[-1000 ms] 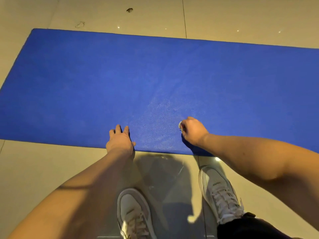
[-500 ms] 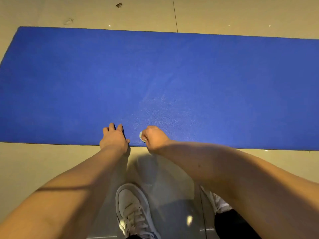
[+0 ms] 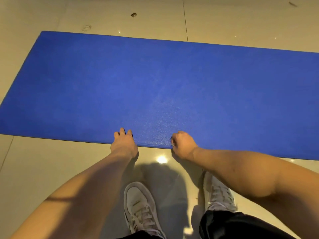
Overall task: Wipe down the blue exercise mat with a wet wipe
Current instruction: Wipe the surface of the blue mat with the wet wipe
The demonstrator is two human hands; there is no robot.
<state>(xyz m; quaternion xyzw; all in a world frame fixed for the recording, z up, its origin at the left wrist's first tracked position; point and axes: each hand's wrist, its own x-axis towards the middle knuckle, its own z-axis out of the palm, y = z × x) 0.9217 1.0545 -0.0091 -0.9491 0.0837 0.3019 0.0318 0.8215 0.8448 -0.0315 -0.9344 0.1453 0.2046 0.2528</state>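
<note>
The blue exercise mat [image 3: 155,83] lies flat on the tiled floor and runs off the right side of the view. My left hand [image 3: 123,142] rests on the mat's near edge with its fingers laid flat on the surface. My right hand [image 3: 183,144] is curled into a fist at the same near edge, a short way to the right. A small white bit of the wet wipe [image 3: 172,144] shows at the fist's left side; the rest of the wipe is hidden inside the fingers.
Glossy beige floor tiles [image 3: 51,169] surround the mat, with a bright light reflection [image 3: 162,159] just below my hands. My two white sneakers [image 3: 141,209] stand close to the mat's near edge. Small marks dot the tiles beyond the far edge.
My right hand swept left along the near edge until it was beside my left hand, then moved back to the right. My left hand stayed on the edge.
</note>
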